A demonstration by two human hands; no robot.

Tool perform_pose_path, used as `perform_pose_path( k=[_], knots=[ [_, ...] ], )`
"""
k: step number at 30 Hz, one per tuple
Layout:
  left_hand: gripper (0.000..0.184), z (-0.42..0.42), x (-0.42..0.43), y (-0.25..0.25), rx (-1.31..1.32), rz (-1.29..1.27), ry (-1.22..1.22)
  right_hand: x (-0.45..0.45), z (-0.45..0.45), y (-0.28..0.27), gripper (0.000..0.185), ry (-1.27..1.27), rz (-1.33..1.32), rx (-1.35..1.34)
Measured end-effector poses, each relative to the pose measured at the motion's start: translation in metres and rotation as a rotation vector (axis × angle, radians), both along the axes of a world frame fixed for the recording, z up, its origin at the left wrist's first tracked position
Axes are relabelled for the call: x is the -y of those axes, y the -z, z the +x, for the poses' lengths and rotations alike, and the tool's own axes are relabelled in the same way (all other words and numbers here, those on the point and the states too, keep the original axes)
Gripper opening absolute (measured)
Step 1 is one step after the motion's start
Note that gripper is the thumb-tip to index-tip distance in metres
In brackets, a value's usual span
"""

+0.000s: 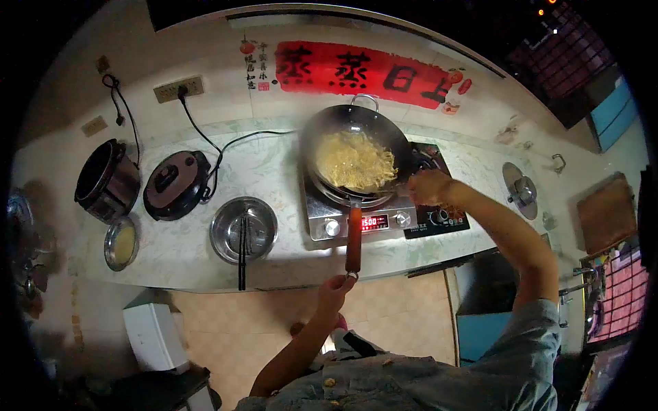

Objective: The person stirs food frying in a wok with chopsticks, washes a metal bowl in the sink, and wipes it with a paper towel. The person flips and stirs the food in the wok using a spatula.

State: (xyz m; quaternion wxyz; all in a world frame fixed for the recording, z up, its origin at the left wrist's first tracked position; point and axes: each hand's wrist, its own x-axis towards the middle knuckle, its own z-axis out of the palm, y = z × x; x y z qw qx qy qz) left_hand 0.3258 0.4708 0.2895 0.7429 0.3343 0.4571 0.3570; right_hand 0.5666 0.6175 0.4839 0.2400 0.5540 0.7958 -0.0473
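A dark wok (pixel 404 147) sits tilted on the induction cooker (pixel 322 222), whose red display is lit. Yellowish strips of food (pixel 356 161) lie in the wok, and its wooden handle (pixel 354 240) points toward me. My left hand (pixel 333 293) is closed at the near end of that handle, by its metal ring. At the wok's right rim, my right hand (pixel 430 187) is closed around a utensil with a thin shaft reaching over the rim. The utensil's head is hidden, so its kind cannot be told.
Left on the counter (pixel 171 253) are a metal bowl (pixel 223 229) with black chopsticks (pixel 242 257), a small bowl (pixel 123 246) of yellowish contents, an open cooker pot (pixel 106 181) and its lid (pixel 176 185). Rightward are a second cooktop (pixel 442 220) and a metal pot lid (pixel 522 192).
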Motion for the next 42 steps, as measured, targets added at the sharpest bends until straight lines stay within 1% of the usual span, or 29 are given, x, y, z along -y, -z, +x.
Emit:
perform_pose_path(
  k=[2,6,8,9,11,14,16,18,20,21,22,23,24,25,27,28,29,31,33,35,37,38,40,42],
  knots=[
    [0.024,-0.001,0.000,-0.012,-0.059,-0.044,-0.031,0.003,-0.002,0.014,0.020,0.002,-0.028,0.109],
    [0.025,-0.005,0.000,-0.020,-0.088,-0.049,0.005,0.008,-0.013,0.036,0.018,0.029,0.034,0.084],
    [0.026,-0.007,0.000,-0.021,-0.097,-0.040,0.009,0.008,-0.013,0.056,0.017,0.086,0.206,-0.019],
    [0.026,-0.007,-0.001,-0.018,-0.099,-0.037,0.011,0.009,-0.013,0.064,0.017,0.089,0.209,-0.021],
    [0.029,-0.008,-0.003,-0.011,0.018,-0.044,0.019,0.010,-0.016,0.079,0.017,0.159,0.319,-0.046],
    [0.029,-0.009,-0.001,-0.017,-0.064,-0.072,0.012,0.015,-0.011,0.095,0.019,0.139,0.408,-0.040],
    [0.028,-0.007,-0.001,-0.006,-0.042,-0.042,0.025,0.011,-0.012,0.097,0.022,0.177,0.426,-0.065],
    [0.027,-0.008,-0.001,-0.011,-0.025,-0.009,0.036,0.010,-0.011,0.104,0.025,0.215,0.445,-0.096],
    [0.029,-0.007,-0.001,-0.018,-0.199,-0.087,-0.014,0.011,0.003,0.124,0.033,0.404,0.637,-0.281],
    [0.029,-0.007,-0.001,-0.009,-0.201,-0.086,-0.016,0.007,0.013,0.128,0.033,0.403,0.638,-0.284],
    [0.029,-0.009,-0.003,0.008,-0.154,-0.078,0.011,-0.001,0.023,0.130,0.028,0.879,0.122,-0.844],
    [0.028,-0.012,-0.004,0.008,-0.110,-0.068,0.035,-0.003,0.021,0.122,0.025,1.295,-0.490,-1.366],
    [0.028,-0.013,-0.003,0.008,-0.116,-0.063,0.027,0.008,0.010,0.107,0.023,1.362,-0.615,-1.525],
    [0.027,-0.014,-0.002,0.007,-0.107,-0.013,-0.006,0.005,0.013,0.114,0.023,1.351,-0.621,-1.529],
    [0.026,-0.015,-0.001,0.004,-0.105,0.036,-0.047,0.005,0.008,0.120,0.023,1.419,-0.546,-1.773],
    [0.025,-0.014,-0.001,0.008,-0.138,0.065,-0.088,0.009,0.008,0.122,0.022,1.379,-0.361,-1.700],
    [0.024,-0.013,0.000,0.005,-0.173,0.092,-0.129,0.011,0.007,0.124,0.022,1.373,-0.371,-1.701],
    [0.024,-0.009,0.004,-0.001,-0.205,0.066,-0.149,0.013,0.008,0.128,0.022,1.339,-0.283,-1.702],
    [0.025,-0.007,0.007,-0.017,-0.234,0.040,-0.171,0.016,0.008,0.126,0.021,1.343,-0.253,-1.671],
    [0.028,-0.009,0.009,-0.029,-0.194,0.125,-0.125,0.017,0.012,0.131,0.022,1.341,-0.226,-1.639],
    [0.027,-0.007,0.010,-0.026,-0.192,0.123,-0.150,0.016,0.023,0.144,0.023,1.264,-0.169,-1.658],
    [0.026,-0.006,0.010,-0.027,-0.188,0.119,-0.163,0.018,0.028,0.146,0.023,1.257,-0.179,-1.659],
    [0.023,-0.008,0.012,-0.031,-0.185,0.134,-0.163,0.024,0.037,0.151,0.024,1.188,-0.220,-1.761],
    [0.021,-0.007,0.013,-0.027,-0.178,0.151,-0.158,0.029,0.044,0.150,0.024,1.172,-0.188,-1.713]
  ],
)
